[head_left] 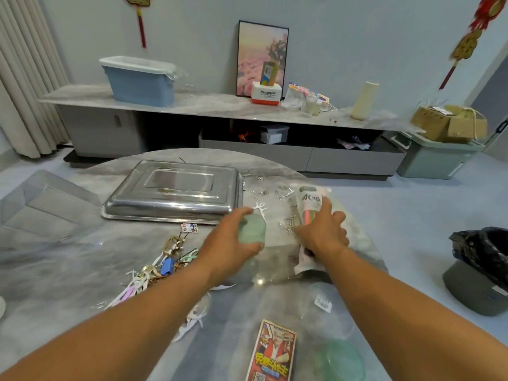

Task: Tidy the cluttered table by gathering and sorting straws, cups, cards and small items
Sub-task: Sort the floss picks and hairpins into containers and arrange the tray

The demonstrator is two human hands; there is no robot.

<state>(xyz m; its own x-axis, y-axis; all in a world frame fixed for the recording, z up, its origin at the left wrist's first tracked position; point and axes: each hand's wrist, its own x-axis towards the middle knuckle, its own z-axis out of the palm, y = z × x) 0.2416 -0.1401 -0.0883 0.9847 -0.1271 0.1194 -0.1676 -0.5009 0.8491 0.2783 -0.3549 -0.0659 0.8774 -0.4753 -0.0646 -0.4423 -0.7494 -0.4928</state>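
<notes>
On the round grey marble table (68,259), my left hand (233,240) grips a pale green translucent cup (251,229) just in front of the upturned steel tray (176,191). My right hand (321,232) holds a clear packet of coloured straws (309,207) that has a white printed label. Loose paper clips (286,215) lie scattered between the two hands. At the left lies a heap of floss picks, clips and a blue binder clip (165,266). A box of playing cards (272,351) and a green lid (343,361) lie near the front edge.
A clear plastic box (35,207) sits at the table's left. A bin lined with a black bag (483,268) stands on the floor at right. Behind is a low TV cabinet (209,111) with a blue bin, a picture frame and boxes.
</notes>
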